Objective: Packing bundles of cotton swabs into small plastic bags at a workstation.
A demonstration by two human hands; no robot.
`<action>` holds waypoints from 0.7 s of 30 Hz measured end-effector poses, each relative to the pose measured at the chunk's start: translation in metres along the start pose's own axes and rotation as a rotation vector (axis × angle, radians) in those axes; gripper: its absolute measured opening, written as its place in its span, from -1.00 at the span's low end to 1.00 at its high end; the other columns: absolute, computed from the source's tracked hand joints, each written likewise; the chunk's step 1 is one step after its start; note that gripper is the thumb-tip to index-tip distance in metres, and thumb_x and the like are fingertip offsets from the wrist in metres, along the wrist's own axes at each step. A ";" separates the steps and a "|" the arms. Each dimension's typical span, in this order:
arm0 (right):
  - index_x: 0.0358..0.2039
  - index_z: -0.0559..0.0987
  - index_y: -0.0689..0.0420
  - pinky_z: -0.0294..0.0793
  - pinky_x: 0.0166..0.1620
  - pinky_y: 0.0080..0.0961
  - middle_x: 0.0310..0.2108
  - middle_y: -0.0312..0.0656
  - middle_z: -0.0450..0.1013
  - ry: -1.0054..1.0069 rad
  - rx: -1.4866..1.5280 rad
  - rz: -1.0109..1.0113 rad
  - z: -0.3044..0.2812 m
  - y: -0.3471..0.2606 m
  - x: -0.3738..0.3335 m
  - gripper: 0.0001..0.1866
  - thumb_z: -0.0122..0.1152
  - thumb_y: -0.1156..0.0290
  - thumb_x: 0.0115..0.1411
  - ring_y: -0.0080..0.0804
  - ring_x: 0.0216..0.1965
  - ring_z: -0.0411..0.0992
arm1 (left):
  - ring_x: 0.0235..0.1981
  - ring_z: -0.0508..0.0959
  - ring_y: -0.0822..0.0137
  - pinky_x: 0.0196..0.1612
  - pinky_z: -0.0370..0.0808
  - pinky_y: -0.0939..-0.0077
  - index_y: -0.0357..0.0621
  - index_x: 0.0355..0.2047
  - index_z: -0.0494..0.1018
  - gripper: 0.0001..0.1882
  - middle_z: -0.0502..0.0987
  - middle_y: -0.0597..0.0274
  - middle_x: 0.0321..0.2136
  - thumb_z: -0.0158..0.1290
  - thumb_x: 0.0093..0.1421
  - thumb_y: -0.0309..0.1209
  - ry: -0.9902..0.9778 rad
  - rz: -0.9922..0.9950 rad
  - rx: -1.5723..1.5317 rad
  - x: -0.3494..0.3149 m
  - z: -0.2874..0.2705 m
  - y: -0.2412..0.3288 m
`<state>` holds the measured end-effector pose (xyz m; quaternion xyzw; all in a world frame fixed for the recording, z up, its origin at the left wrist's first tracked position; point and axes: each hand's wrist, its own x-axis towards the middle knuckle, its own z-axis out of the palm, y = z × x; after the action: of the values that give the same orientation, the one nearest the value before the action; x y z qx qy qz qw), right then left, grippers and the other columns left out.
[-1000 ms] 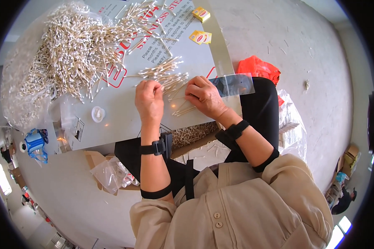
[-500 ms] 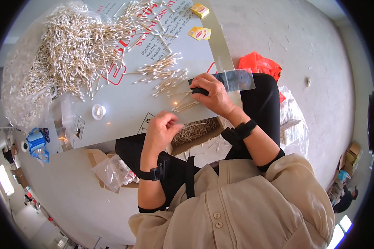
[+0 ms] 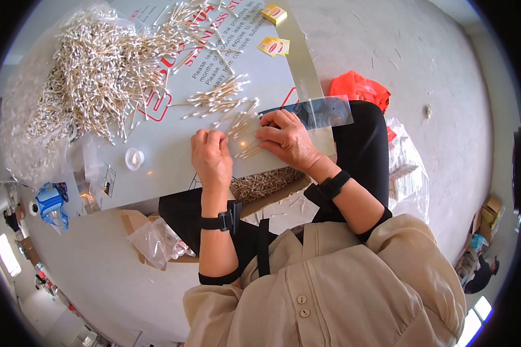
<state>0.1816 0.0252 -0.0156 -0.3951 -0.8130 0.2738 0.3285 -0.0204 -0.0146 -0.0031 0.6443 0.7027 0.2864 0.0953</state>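
Both my hands are at the table's near edge, on either side of a small loose group of cotton swabs [image 3: 244, 126]. My left hand [image 3: 212, 155] is closed, its fingertips pressed together by the left ends of these swabs; whether it pinches one is hidden. From the other side my right hand [image 3: 288, 137] curls its fingers and thumb onto the swabs' right ends. Just beyond, a second small pile of swabs [image 3: 219, 97] lies on the sheet-covered tabletop [image 3: 173, 153]. A dark, see-through plastic sleeve [image 3: 324, 113] lies flat beside my right hand, overhanging the table edge.
A big clear bag [image 3: 23, 124] spills a heap of swabs [image 3: 98, 69] at the left. A small white round tub [image 3: 134, 159] stands nearer. Yellow packets [image 3: 274, 46] lie at the far right. Below the edge, an open cardboard box [image 3: 272, 199] holds swabs. A red bag [image 3: 360, 91] sits right.
My left hand has moved from above the cardboard box up and left onto the table beside the swabs. My right hand has slid slightly left, off the plastic sleeve's dark end, onto the swabs.
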 end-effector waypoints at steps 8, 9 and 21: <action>-0.43 0.59 0.07 0.34 -0.09 -0.33 -0.26 -0.31 0.44 -0.008 0.010 -0.011 -0.002 0.000 -0.001 -0.83 0.36 0.42 -0.09 -0.29 -0.17 0.39 | -0.30 0.46 0.10 -0.29 0.46 0.23 -0.17 -0.47 0.42 -0.84 0.42 0.18 -0.41 0.15 -0.04 -0.64 0.039 0.157 0.096 0.006 0.002 0.007; -0.44 0.58 0.08 0.34 -0.10 -0.33 -0.26 -0.32 0.44 -0.003 0.018 -0.014 -0.002 -0.001 -0.001 -0.84 0.36 0.42 -0.09 -0.29 -0.18 0.39 | -0.30 0.46 0.10 -0.29 0.46 0.23 -0.18 -0.47 0.42 -0.85 0.42 0.18 -0.42 0.15 -0.04 -0.64 0.005 0.187 0.159 0.006 0.003 0.006; -0.35 0.55 0.09 0.34 -0.03 -0.30 -0.16 -0.20 0.43 0.011 0.064 0.020 -0.005 -0.003 -0.003 -0.69 0.43 0.38 -0.14 -0.19 -0.13 0.39 | -0.29 0.50 0.10 -0.25 0.48 0.23 -0.21 -0.41 0.49 -0.85 0.47 0.17 -0.38 0.14 -0.02 -0.65 -0.005 0.148 -0.030 0.006 0.003 0.009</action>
<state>0.1850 0.0217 -0.0113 -0.3937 -0.7982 0.3009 0.3426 -0.0121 -0.0076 0.0012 0.6938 0.6484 0.3015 0.0854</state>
